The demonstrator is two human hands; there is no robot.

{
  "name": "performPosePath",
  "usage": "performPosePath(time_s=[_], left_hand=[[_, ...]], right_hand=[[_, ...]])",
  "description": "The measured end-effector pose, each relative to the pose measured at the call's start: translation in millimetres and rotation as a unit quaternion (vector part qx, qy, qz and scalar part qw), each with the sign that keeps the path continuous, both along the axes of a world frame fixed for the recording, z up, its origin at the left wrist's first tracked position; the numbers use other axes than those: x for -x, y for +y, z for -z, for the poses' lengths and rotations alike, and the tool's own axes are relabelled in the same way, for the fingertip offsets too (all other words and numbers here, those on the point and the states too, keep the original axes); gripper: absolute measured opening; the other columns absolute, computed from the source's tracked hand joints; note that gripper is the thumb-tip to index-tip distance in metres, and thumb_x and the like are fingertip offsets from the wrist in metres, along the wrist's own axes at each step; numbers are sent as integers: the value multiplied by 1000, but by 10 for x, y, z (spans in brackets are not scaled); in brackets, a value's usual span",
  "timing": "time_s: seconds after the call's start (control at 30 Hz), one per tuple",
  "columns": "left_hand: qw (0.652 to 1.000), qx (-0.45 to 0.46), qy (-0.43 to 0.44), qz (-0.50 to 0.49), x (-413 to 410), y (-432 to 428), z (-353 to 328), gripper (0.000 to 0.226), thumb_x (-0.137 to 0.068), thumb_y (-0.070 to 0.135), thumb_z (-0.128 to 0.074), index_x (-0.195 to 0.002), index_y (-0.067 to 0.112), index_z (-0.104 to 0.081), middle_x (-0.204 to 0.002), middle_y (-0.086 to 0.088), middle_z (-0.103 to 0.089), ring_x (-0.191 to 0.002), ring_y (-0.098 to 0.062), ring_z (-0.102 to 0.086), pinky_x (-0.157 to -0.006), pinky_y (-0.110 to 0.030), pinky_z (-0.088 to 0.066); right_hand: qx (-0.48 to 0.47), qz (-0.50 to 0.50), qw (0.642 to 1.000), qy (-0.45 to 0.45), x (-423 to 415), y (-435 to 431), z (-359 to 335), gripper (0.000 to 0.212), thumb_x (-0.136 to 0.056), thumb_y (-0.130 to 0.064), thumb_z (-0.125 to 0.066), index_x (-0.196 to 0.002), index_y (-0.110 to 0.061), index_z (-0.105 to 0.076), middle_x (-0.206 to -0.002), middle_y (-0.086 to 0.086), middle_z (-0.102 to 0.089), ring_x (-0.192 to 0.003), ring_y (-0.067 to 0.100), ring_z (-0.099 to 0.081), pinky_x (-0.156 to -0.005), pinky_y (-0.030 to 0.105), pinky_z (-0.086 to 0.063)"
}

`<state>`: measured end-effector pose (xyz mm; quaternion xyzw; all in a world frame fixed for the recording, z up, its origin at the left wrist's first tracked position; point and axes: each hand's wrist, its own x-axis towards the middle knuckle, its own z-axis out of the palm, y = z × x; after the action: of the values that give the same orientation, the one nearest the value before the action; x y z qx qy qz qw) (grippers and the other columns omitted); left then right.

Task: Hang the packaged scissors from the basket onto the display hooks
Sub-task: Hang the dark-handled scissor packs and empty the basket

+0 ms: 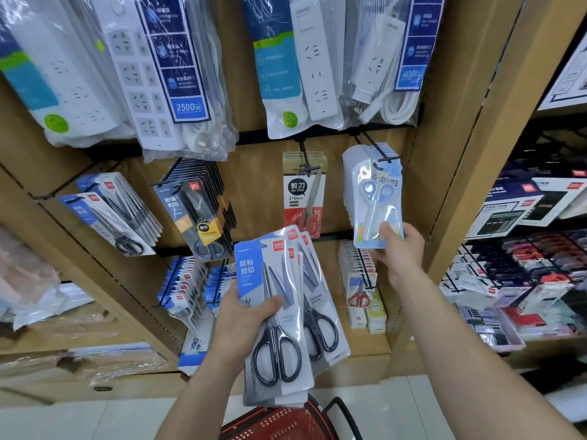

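the left hand grips a fanned stack of packaged scissors, black-handled pairs on grey-and-blue cards. its thumb is curled across the front card and its fingers are hidden behind. the stack is held upright in front of the lower rows of the wooden display wall. directly beneath it, at the bottom edge of the view, sits the red basket with its black handle. the right hand reaches up to a row of small blue scissors packs hanging on a black display hook, and pinches the bottom edge of the front pack between thumb and fingers. just to the left of that row, red-and-white scissors cards hang on a neighbouring hook. above both rows, bagged white power strips hang in a line. to the far right, boxed calculators lie on a separate shelf.
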<state>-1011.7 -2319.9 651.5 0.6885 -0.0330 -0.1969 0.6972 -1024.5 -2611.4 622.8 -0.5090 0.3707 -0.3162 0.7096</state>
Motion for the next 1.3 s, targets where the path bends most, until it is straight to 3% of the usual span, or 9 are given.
performPosePath(time_s=[0.13,0.3,0.4,0.53,0.63,0.8,1.0,1.17,1.3], left_hand=[[1000,1,-2,-3,-12,0,21,36,-87,-5,-76,-117,13,-65,-99,-8,-81,-85,-32,-79,-65,-37,-64],[1000,9,-4,-3,-43,62,54,34,-87,-5,-75,-115,13,-67,-101,-9,-80,-86,-32,-79,-68,-40,-64],[1000,18,-2,-11,-80,92,73,33,-88,-7,-73,-112,15,-67,-98,-7,-81,-84,-30,-79,-62,-32,-63],[1000,20,-2,-19,-119,156,129,33,-88,-7,-74,-114,12,-67,-101,-9,-80,-88,-32,-78,-66,-36,-64],[999,18,-5,-34,-142,218,185,29,-88,-5,-74,-113,11,-69,-102,-9,-80,-89,-32,-78,-71,-40,-63],[998,-3,-15,-58,-190,319,267,26,-88,-1,-76,-106,17,-71,-96,-3,-81,-85,-25,-79,-69,-37,-63],[996,2,16,-88,-269,557,353,24,-91,1,-74,-112,12,-70,-101,-11,-80,-88,-33,-78,-75,-44,-63],[992,17,30,-120,-417,901,379,26,-91,2,-74,-115,10,-69,-104,-15,-79,-92,-38,-77,-81,-51,-62],[992,14,31,-123,-661,1338,354,27,-90,5,-76,-115,11,-69,-106,-16,-79,-96,-42,-76,-88,-59,-60]], right_hand=[[-34,-12,998,45,-183,-98,34,18,-98,-22,-69,-112,-12,-62,-116,10,-70,-97,25,-73,-68,32,-61],[35,23,986,162,34,106,189,57,-96,-34,-69,-144,-16,-46,-138,8,-57,-114,26,-58,-100,43,-50],[51,-151,978,137,342,627,226,23,-100,-39,-64,-119,-26,-62,-128,-1,-65,-109,17,-62,-94,35,-51],[40,-389,917,83,588,1213,175,19,-100,-37,-63,-116,-29,-69,-112,-8,-77,-105,15,-72,-96,36,-56],[40,-341,938,44,564,1339,178,16,-100,-15,-66,-114,-15,-72,-102,4,-80,-95,24,-76,-87,41,-60],[58,-287,954,66,474,1465,230,15,-88,-13,-80,-103,-13,-75,-92,3,-80,-86,22,-77,-80,36,-61],[51,-279,957,60,337,1547,337,44,-88,-46,-69,-94,-3,-63,-90,26,-63,-82,24,-59,-82,38,-44],[64,-228,968,81,116,1602,418,23,-102,-14,-60,-81,-19,-66,-67,-7,-62,-69,12,-56,-67,26,-43],[107,-237,962,82,-197,1904,321,18,-103,-13,-60,-87,-15,-70,-73,-2,-73,-69,11,-65,-70,27,-49]])
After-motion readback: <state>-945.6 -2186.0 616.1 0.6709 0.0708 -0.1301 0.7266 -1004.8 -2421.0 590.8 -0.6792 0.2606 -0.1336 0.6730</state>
